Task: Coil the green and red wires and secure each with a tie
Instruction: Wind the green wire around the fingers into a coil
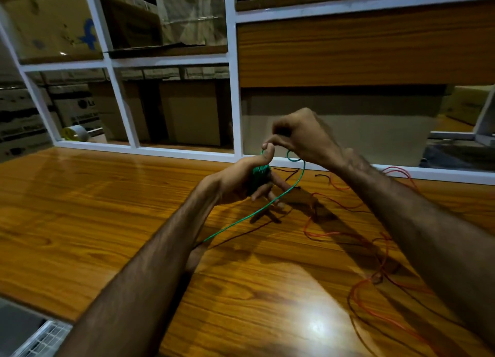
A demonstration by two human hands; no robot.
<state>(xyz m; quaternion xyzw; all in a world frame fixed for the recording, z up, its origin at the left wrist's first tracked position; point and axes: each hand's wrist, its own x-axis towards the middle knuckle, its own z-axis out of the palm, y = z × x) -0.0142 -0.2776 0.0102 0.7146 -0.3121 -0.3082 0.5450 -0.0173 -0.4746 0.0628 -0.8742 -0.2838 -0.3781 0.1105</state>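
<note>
I see the green coil (259, 175) wound round my left hand (241, 181), thumb pinning it above the table (107, 201); my right hand (300, 137) pinches the wire's lead; slack could let turns slip; the red wire (375, 263) lies loose, may snag.

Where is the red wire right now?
In the head view, the red wire lies loose on the wooden table, on the right side, under and around the right forearm.
</note>
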